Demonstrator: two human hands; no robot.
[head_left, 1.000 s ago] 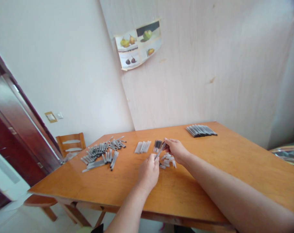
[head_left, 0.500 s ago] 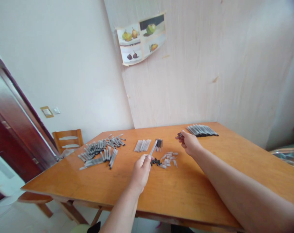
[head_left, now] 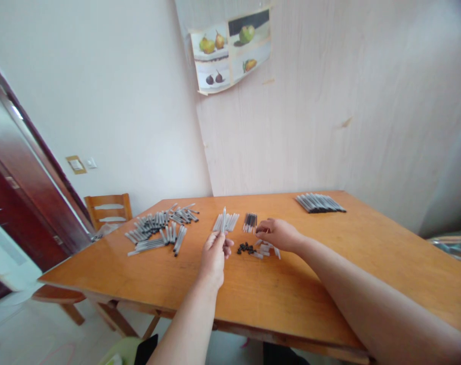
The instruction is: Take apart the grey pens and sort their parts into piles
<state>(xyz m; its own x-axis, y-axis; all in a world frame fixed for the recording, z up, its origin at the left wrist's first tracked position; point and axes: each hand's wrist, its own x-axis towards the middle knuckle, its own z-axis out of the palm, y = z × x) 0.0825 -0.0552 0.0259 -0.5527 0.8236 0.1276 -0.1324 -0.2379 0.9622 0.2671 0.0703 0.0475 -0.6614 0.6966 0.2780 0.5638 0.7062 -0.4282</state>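
Closed round a clear pen barrel point(head_left: 224, 219), my left hand point(head_left: 214, 256) holds it upright over the table's middle, in front of a row of clear tubes point(head_left: 232, 223). My right hand point(head_left: 278, 233) has its fingers bent together above the clear caps point(head_left: 264, 248), beside the dark refills point(head_left: 250, 222); anything between its fingertips is too small to make out. Small black plugs point(head_left: 245, 248) lie between the two hands.
On the wooden table point(head_left: 291, 299), many pens point(head_left: 154, 228) lie heaped at the left and a neat row of pens point(head_left: 318, 203) at the far right. A chair point(head_left: 109, 209) stands behind the left edge.
My right hand has moved left and nearer, from beside the far-right pen row to the clear caps. My left hand has shifted slightly left, and its barrel now points more upright.
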